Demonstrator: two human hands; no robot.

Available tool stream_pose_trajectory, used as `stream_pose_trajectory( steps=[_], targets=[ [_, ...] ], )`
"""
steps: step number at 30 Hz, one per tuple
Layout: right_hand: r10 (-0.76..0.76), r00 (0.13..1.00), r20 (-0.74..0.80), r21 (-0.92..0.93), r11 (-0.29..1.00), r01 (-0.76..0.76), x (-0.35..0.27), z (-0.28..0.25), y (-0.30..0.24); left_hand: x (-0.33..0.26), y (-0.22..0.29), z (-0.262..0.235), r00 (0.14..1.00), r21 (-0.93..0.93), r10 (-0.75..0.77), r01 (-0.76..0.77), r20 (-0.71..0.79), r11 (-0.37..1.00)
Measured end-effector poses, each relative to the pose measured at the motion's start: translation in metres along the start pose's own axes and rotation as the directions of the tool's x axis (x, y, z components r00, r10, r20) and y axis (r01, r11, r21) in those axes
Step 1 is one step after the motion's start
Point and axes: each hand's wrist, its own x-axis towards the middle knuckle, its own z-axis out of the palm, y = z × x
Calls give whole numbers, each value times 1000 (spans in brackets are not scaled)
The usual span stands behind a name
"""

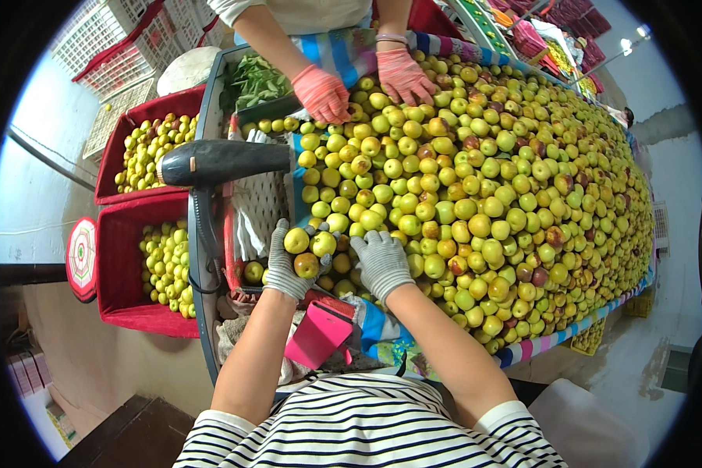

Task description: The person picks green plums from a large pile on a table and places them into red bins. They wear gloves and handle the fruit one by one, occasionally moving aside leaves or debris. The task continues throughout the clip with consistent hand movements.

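Note:
A big heap of small yellow-green fruits (476, 179), some blushed red-brown, covers a long sorting table. My left hand (282, 261), in a grey knit glove, cups several of these fruits (308, 248) at the near left edge of the heap. My right hand (381, 261), also grey-gloved, lies palm-down on the fruits right beside it, fingers spread. Across the table another person's two hands in pink gloves (320, 92) (404, 76) rest on the far end of the heap.
Two red crates (111, 269) (132, 125) with sorted fruits stand at the left. A black hair dryer (222, 161) hangs over the table's left rim. Green leaves (256, 80) lie in a tray at the far left corner. A pink case (318, 335) sits near my waist. White crates (109, 39) are stacked behind.

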Motion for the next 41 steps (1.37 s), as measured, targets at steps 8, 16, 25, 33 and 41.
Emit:
stream_pose_trajectory(
  steps=[8, 16, 25, 33, 41],
  targets=[
    [96, 961, -260, 209, 977, -41, -4, -48, 65, -4, -2, 1, 1000, 33, -18, 18, -3, 999],
    [387, 901, 196, -487, 836, -253, 31, -79, 92, 5, -4, -1, 997, 184, -71, 74, -22, 980],
    [430, 684, 589, -594, 804, 7, 71, -89, 82, 0, -3, 3, 992, 292, -112, 124, -57, 948],
    [424, 762, 489, -400, 886, -236, 50, -99, 88, 2, -7, 7, 990, 313, -115, 136, -86, 940],
    [61, 967, 247, 181, 978, -108, 31, -102, 24, 3, -9, 3, 965, 504, -212, 109, 152, 857]
  ],
)
